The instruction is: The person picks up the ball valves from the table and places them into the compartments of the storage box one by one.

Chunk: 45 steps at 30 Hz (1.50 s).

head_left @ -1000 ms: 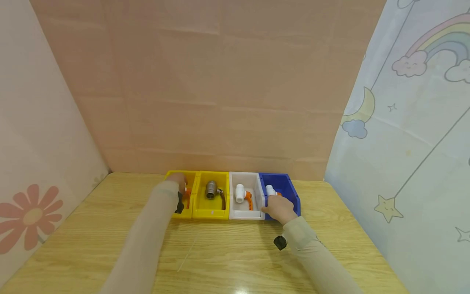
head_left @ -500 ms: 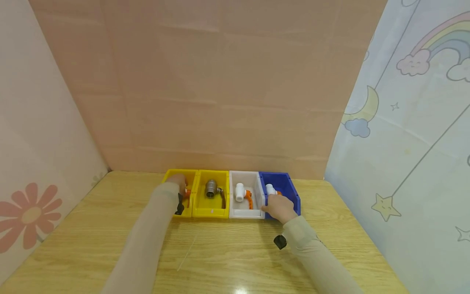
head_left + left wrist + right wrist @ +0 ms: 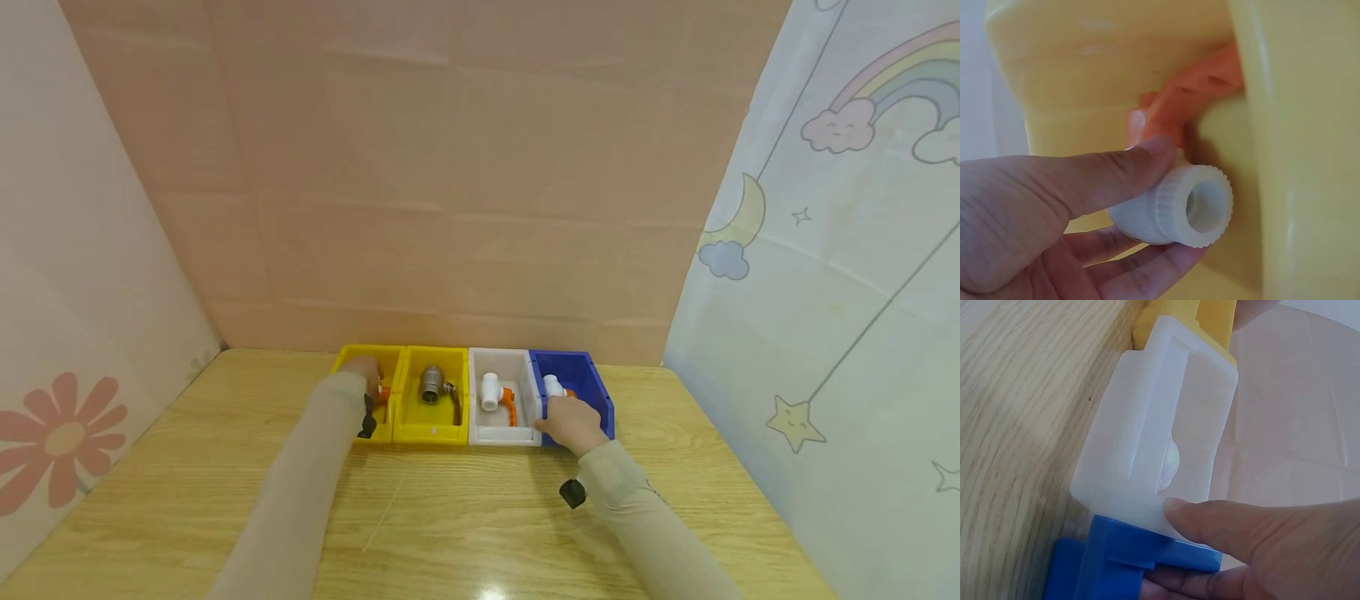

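Observation:
My left hand [image 3: 362, 368] reaches into the leftmost yellow bin [image 3: 386, 356]. In the left wrist view its thumb and fingers pinch a white plastic ball valve [image 3: 1163, 209] with an orange lever handle [image 3: 1188, 100]. My right hand [image 3: 573, 423] is at the front of the blue bin [image 3: 600, 392]. The right wrist view has its thumb on the white bin's [image 3: 1107, 450] side wall and its fingers inside the blue bin, so it grips the two adjoining walls. Another white valve [image 3: 553, 387] lies in the blue bin, partly hidden by that hand.
A second yellow bin [image 3: 431, 435] holds a metal ball valve [image 3: 431, 386]. Inside the white bin lies a white valve [image 3: 490, 392] with an orange handle. The bins stand side by side on a wooden table [image 3: 450, 508], near a pinkish back wall [image 3: 450, 208].
Both hands stay where they were, and the bins and valves keep their places. Only the head view has shifted very slightly.

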Motion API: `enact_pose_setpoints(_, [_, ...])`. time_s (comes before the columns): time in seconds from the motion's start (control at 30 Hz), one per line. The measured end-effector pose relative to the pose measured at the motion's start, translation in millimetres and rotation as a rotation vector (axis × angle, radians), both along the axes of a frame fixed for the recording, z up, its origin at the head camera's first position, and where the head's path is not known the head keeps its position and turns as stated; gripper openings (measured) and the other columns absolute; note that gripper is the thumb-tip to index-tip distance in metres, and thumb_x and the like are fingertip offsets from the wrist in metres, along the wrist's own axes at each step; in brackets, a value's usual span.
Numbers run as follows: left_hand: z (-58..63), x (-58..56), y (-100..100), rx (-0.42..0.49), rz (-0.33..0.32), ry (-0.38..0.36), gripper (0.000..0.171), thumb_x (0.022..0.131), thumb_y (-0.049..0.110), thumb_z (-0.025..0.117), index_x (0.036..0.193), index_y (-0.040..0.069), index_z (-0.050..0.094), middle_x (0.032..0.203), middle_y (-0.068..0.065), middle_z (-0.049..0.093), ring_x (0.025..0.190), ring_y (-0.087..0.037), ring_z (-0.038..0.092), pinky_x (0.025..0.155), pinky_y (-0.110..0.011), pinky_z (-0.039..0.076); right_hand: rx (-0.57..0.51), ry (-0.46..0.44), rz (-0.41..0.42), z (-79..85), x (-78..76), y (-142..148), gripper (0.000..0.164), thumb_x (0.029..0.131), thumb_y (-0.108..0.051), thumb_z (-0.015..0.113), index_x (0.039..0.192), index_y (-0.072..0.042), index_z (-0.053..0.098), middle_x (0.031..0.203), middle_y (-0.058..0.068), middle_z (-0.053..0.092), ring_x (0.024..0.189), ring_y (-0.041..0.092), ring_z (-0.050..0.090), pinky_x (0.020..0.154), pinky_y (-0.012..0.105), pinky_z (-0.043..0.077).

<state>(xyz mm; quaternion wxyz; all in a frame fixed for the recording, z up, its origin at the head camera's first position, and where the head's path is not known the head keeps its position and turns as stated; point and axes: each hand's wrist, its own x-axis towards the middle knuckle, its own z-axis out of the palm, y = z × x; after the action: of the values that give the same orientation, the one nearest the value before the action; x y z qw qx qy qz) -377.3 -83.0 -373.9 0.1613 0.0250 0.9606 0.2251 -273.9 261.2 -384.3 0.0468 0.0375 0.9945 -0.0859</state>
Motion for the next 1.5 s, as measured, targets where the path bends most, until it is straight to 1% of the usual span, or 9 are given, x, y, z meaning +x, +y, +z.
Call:
enact_pose_setpoints(0.17, [1.6, 0.5, -0.1, 0.006, 0.002, -0.006, 0.047, 0.085, -0.003, 0.067, 0.130, 0.000, 0.056, 0.127, -0.018, 0.058, 0.110, -0.029, 0.055, 0.084, -0.039, 0.053, -0.001, 0.004, 0.003, 0.3, -0.2, -0.2, 0.032, 0.087, -0.038, 0.071, 0.085, -0.008, 0.061, 0.070, 0.004, 0.057, 0.061, 0.020, 0.054, 0.052, 0.033, 0.043])
enact_pose_setpoints(0.47, [2.3, 3.1, 1.0, 0.045, 0.044, -0.016, 0.053, 0.083, -0.008, 0.064, 0.134, 0.001, 0.053, 0.134, -0.018, 0.054, 0.113, -0.028, 0.052, 0.084, -0.038, 0.051, -0.009, -0.003, -0.005, 0.7, -0.6, -0.3, 0.033, 0.087, -0.038, 0.071, 0.086, -0.007, 0.061, 0.071, 0.004, 0.057, 0.062, 0.020, 0.054, 0.053, 0.032, 0.042])
enact_pose_setpoints(0.7, [0.9, 0.7, 0.9, 0.021, 0.026, -0.008, 0.050, 0.085, -0.006, 0.063, 0.134, 0.001, 0.053, 0.134, -0.019, 0.054, 0.119, -0.031, 0.052, 0.091, -0.043, 0.050, -0.010, -0.003, -0.004, 1.8, -1.0, -1.2, 0.032, 0.087, -0.038, 0.071, 0.084, -0.008, 0.060, 0.072, 0.004, 0.057, 0.062, 0.020, 0.054, 0.053, 0.033, 0.042])
enact_pose_setpoints(0.8, [0.9, 0.0, 0.5, -0.028, -0.013, 0.011, 0.046, 0.087, -0.001, 0.064, 0.132, 0.000, 0.055, 0.131, -0.019, 0.057, 0.118, -0.032, 0.054, 0.093, -0.044, 0.050, -0.009, -0.001, 0.002, 1.9, -1.0, -1.6, 0.032, 0.086, -0.038, 0.071, 0.084, -0.008, 0.060, 0.071, 0.004, 0.057, 0.062, 0.020, 0.054, 0.053, 0.033, 0.042])
enact_pose_setpoints(0.93, [2.0, -1.3, 0.3, -0.093, -0.060, 0.024, 0.046, 0.087, 0.004, 0.067, 0.132, 0.000, 0.055, 0.128, -0.019, 0.059, 0.117, -0.032, 0.055, 0.092, -0.042, 0.051, -0.003, -0.002, 0.006, 1.2, -0.8, -1.7, 0.032, 0.086, -0.038, 0.071, 0.083, -0.008, 0.060, 0.070, 0.003, 0.057, 0.062, 0.020, 0.054, 0.053, 0.032, 0.043])
enact_pose_setpoints(1.03, [3.2, -3.6, -0.1, -0.088, -0.053, 0.001, 0.050, 0.087, 0.006, 0.068, 0.134, 0.000, 0.053, 0.132, -0.020, 0.056, 0.118, -0.033, 0.054, 0.090, -0.041, 0.051, -0.004, -0.006, 0.004, 1.0, -0.7, -1.7, 0.032, 0.086, -0.038, 0.071, 0.084, -0.008, 0.061, 0.070, 0.003, 0.057, 0.061, 0.020, 0.054, 0.053, 0.032, 0.043])
enact_pose_setpoints(1.23, [10.0, -2.8, -2.1, 0.008, -0.006, -0.083, 0.058, 0.088, 0.008, 0.067, 0.141, 0.004, 0.046, 0.144, -0.023, 0.044, 0.127, -0.038, 0.045, 0.094, -0.044, 0.049, -0.007, -0.013, -0.002, 0.8, -1.0, -1.2, 0.032, 0.086, -0.038, 0.071, 0.086, -0.007, 0.061, 0.072, 0.004, 0.057, 0.062, 0.020, 0.054, 0.054, 0.032, 0.043])
enact_pose_setpoints(1.37, [18.9, -0.4, -3.1, 0.055, -0.003, -0.123, 0.057, 0.091, 0.013, 0.064, 0.144, 0.008, 0.045, 0.149, -0.022, 0.039, 0.133, -0.041, 0.039, 0.100, -0.051, 0.045, -0.004, -0.008, 0.001, 1.0, -0.7, -0.7, 0.032, 0.086, -0.037, 0.071, 0.086, -0.007, 0.061, 0.072, 0.004, 0.057, 0.063, 0.020, 0.054, 0.054, 0.033, 0.043])
enact_pose_setpoints(1.5, [29.5, -1.8, -2.5, -0.003, -0.087, -0.091, 0.056, 0.090, 0.020, 0.066, 0.141, 0.008, 0.049, 0.146, -0.021, 0.044, 0.133, -0.042, 0.040, 0.103, -0.053, 0.041, -0.006, -0.004, 0.004, 1.8, -0.3, -0.3, 0.031, 0.086, -0.037, 0.072, 0.084, -0.008, 0.061, 0.071, 0.003, 0.057, 0.062, 0.020, 0.054, 0.054, 0.033, 0.042])
